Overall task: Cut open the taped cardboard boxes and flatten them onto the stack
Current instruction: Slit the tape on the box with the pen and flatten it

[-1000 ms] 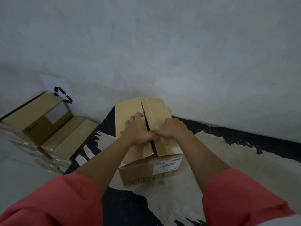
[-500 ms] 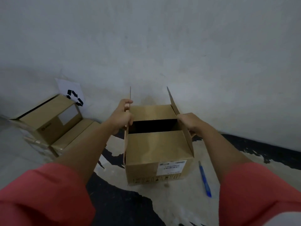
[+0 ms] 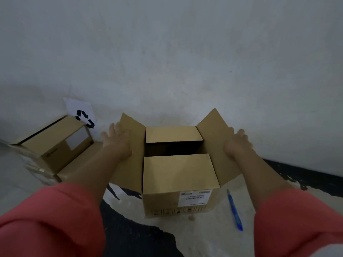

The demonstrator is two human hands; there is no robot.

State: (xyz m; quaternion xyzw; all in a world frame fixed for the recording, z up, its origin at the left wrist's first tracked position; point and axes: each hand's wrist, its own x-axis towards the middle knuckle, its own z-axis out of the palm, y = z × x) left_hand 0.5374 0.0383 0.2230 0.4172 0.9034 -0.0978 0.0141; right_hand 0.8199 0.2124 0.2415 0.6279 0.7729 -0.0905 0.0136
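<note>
Cardboard box (image 3: 178,175): stands upright on the floor (image 3: 204,234) in the middle of the view, close to the wall (image 3: 167,52), with its top open.
Long flaps: the left flap (image 3: 133,164) and the right flap (image 3: 213,134) are spread outward to both sides.
Short flaps: the near one and the far one lie folded inward, with a dark gap between them.
Left hand (image 3: 117,141): lies flat on the left flap, fingers straight and a little spread, pointing away from the person.
Right hand (image 3: 237,143): lies with the palm on the right flap, fingers stretched toward its outer edge.
Hands together: both are flat, well apart, one on each side of the box; neither closes around anything.
Label (image 3: 194,198): white, on the near side wall of the box; the print is too small to read.
Pen (image 3: 234,210): blue, lies on the floor just beside the box, on its right.
Second box (image 3: 55,145): on the left, near the wall, with a pale patch on one side.
Stack (image 3: 39,168): under the second box there seem to be flat cardboard layers, but this part is blurred.
Sign (image 3: 81,112): white sheet with black recycling arrows, on the wall behind the second box.
Sleeves (image 3: 52,219): coral red, on both forearms.
</note>
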